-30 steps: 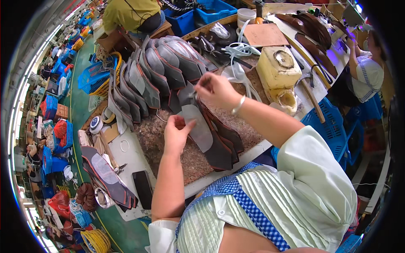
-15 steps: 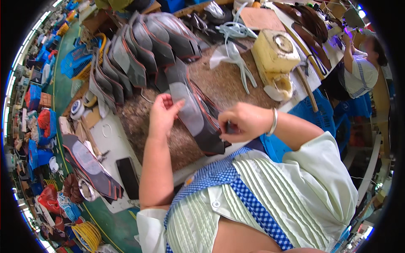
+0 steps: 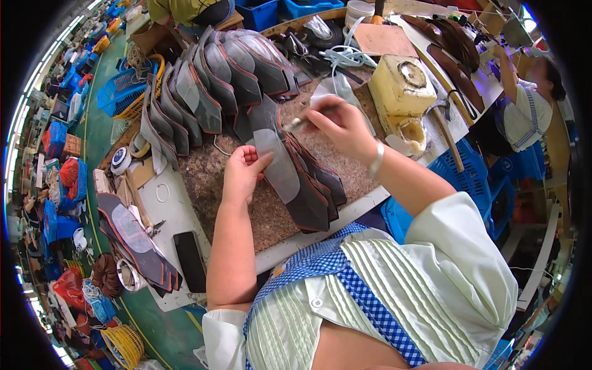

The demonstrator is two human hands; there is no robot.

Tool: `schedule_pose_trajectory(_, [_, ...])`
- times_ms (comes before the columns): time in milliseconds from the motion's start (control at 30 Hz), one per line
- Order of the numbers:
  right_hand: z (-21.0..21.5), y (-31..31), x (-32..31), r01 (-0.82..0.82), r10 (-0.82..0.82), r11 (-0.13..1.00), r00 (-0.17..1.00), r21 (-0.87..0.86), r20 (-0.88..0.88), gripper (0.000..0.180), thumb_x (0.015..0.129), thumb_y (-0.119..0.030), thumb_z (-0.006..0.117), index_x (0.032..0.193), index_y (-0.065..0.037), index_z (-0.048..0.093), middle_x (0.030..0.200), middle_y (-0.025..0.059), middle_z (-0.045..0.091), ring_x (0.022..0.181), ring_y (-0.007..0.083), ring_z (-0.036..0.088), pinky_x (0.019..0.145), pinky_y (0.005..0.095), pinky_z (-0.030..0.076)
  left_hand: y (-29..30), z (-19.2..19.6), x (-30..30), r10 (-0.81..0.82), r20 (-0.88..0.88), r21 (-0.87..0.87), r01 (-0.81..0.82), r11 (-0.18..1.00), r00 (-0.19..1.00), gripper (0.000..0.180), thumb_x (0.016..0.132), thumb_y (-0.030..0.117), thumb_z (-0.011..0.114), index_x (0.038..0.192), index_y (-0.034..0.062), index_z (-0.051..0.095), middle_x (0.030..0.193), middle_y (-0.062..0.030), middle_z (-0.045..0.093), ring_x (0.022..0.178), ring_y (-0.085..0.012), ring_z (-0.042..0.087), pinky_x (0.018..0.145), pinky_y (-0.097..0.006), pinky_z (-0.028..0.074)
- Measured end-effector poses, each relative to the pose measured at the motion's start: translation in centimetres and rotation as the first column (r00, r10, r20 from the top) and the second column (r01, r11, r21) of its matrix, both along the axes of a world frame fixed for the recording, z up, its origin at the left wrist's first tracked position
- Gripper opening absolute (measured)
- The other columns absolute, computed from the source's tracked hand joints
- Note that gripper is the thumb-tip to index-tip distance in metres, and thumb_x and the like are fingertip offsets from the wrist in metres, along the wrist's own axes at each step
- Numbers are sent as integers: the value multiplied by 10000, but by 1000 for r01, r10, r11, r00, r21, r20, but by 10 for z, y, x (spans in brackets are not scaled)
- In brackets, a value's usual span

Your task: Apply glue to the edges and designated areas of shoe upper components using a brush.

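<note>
Head view: your right hand is pinched shut around a thin brush, its tip pointing toward nine o'clock and touching the top end of the grey shoe-upper piece. Your left hand has fingers curled loosely, fingertips pressing the piece's left edge and holding nothing else. The piece is long, curved and pale grey, lying uppermost on a fanned stack of dark pieces with reddish edges, on the speckled brown work surface between your two hands. At eleven o'clock from it a big fan of similar dark pieces is spread. At two o'clock sits a yellowish glue container.
</note>
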State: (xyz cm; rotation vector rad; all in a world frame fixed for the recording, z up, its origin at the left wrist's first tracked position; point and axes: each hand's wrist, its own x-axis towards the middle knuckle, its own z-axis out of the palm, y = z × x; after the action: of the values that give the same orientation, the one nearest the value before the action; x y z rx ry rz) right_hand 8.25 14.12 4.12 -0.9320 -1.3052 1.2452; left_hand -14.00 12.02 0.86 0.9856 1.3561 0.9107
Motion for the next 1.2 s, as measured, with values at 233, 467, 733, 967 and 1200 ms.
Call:
schedule_pose_trajectory(233, [-23, 66, -19, 217, -220, 975, 972, 39, 84, 267, 817, -221, 663, 869, 20, 561, 706, 73, 653, 643, 75, 618, 567, 216, 482, 3, -4, -3, -12, 16, 0, 12, 1000, 1000, 276, 752, 146, 721, 956, 78, 549, 809, 34, 580, 669, -47, 525, 532, -187, 394])
schedule_pose_trajectory(467, [-7, -57, -20, -536, 85, 670, 743, 514, 664, 188, 717, -122, 677, 796, -45, 525, 681, 104, 543, 634, 278, 572, 586, 351, 476, 14, 5, -7, 20, 93, -177, -4, 984, 995, 218, 794, 169, 688, 922, 55, 553, 782, 8, 579, 676, -70, 531, 572, -213, 416])
schedule_pose_trajectory(733, [38, -30, 3, -421, -153, 760, 625, 496, 765, 242, 687, -100, 618, 929, -117, 611, 652, 62, 600, 603, 247, 607, 540, 361, 467, -9, 15, -25, -192, 264, -34, 208, 978, 945, 364, 723, 21, 697, 1060, -2, 561, 949, -49, 624, 839, -147, 584, 766, -288, 457])
schedule_pose_trajectory(967, [11, -20, -5, -701, -97, 677, 219, 226, 971, 390, 641, -111, 563, 1019, -172, 639, 591, 50, 539, 598, 253, 568, 543, 383, 416, -102, 33, -12, -203, 442, 363, 33, 931, 874, 603, 662, 24, 709, 1216, -26, 474, 1107, -133, 571, 1142, -259, 470, 966, -390, 369])
schedule_pose_trajectory(1200, [19, -20, 1, -710, -123, 673, 172, 209, 977, 330, 706, -159, 564, 1033, -162, 612, 651, 39, 589, 660, 231, 607, 575, 363, 422, -76, 61, -113, 161, 392, 474, -349, 809, 906, 597, 801, 128, 654, 1290, -26, 348, 1211, -118, 505, 1101, -237, 510, 955, -381, 396])
